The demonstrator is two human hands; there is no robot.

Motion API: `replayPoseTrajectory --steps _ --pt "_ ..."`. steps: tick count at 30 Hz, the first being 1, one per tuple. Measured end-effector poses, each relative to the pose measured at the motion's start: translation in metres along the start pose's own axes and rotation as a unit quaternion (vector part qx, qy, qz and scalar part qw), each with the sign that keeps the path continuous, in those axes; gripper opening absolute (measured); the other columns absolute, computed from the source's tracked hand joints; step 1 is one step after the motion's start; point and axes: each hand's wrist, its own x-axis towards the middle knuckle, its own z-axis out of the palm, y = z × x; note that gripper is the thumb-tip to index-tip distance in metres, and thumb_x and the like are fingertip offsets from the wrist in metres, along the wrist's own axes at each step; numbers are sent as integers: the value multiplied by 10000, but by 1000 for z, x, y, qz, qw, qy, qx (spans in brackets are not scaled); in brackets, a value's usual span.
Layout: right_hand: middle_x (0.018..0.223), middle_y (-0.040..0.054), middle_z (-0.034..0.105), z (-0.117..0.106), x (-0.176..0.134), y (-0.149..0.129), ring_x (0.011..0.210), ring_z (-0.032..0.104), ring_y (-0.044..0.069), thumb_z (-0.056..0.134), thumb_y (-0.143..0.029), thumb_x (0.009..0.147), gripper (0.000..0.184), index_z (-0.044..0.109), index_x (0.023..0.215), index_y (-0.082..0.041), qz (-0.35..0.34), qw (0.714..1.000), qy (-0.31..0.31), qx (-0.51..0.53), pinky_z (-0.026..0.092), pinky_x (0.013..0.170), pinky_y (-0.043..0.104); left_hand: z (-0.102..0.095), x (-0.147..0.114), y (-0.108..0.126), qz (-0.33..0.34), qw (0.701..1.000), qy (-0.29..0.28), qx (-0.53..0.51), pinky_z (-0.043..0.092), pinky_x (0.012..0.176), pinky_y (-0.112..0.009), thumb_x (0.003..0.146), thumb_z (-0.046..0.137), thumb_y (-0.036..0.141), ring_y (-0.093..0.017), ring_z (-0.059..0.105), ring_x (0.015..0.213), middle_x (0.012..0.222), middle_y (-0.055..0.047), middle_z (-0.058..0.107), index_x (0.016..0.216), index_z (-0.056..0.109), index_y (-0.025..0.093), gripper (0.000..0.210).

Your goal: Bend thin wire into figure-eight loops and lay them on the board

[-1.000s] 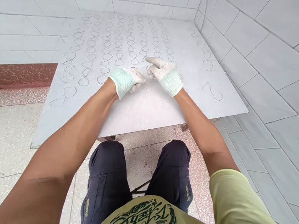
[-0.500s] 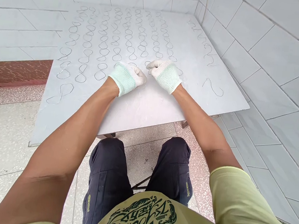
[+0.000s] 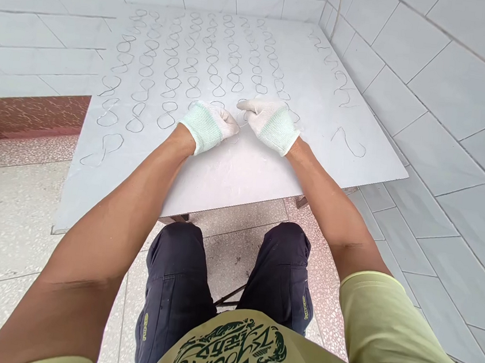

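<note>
My left hand (image 3: 212, 125), in a white and pale green knit glove, is closed with thumb and fingers pinched together. A thin wire (image 3: 244, 125) shows faintly at its fingertips and reaches toward my other hand. My right hand (image 3: 270, 123), gloved the same way, is also closed, its fingertips close to the left ones on that wire. Both hands are just above the near middle of the white board (image 3: 243, 176). The part of the wire inside the fingers is hidden. Beyond the hands lie rows of thin wires bent into figure-eights (image 3: 172, 87).
At the right of the board lie several wavy, S-shaped wires (image 3: 353, 144). One open, looser wire shape (image 3: 102, 149) is near the left edge. Tiled walls (image 3: 446, 93) border the board at the back and right. My knees (image 3: 285, 246) are below its front edge.
My right hand has turned slightly and shifted a little to the right, while the left stays pinched. The whole view has shifted slightly.
</note>
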Motion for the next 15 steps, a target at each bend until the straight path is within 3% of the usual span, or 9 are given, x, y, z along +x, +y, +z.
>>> replayPoseTrajectory --steps 2,5,10,15 --pt "1345 76 910 -6 -1 -3 1347 850 237 578 -115 1205 390 873 1449 -188 13 1000 9 21 574 1367 396 -1 2 -1 4 1000 -14 -27 324 611 -333 1015 668 64 -134 421 603 610 -2 448 580 396 229 539" --pt "1223 58 920 -13 -1 -9 1078 885 218 594 -170 1204 386 833 1507 -184 62 994 21 86 674 1180 376 -3 5 -3 13 998 -27 -50 371 615 -312 1070 641 75 -127 462 608 611 2 492 581 454 228 546" --pt "1110 33 917 -10 1 -10 956 860 186 650 -177 1194 256 896 1258 -212 69 990 -16 123 718 1027 343 -2 7 -4 22 996 -45 -75 312 586 -312 1100 632 85 -108 445 550 570 12 512 567 469 235 577" --pt "1044 37 910 -5 3 -6 944 866 224 747 -382 1192 266 873 999 -249 85 990 -3 113 744 1009 388 -3 3 3 10 996 -34 -78 349 574 -283 1122 704 104 -105 492 550 557 32 571 653 584 223 498"
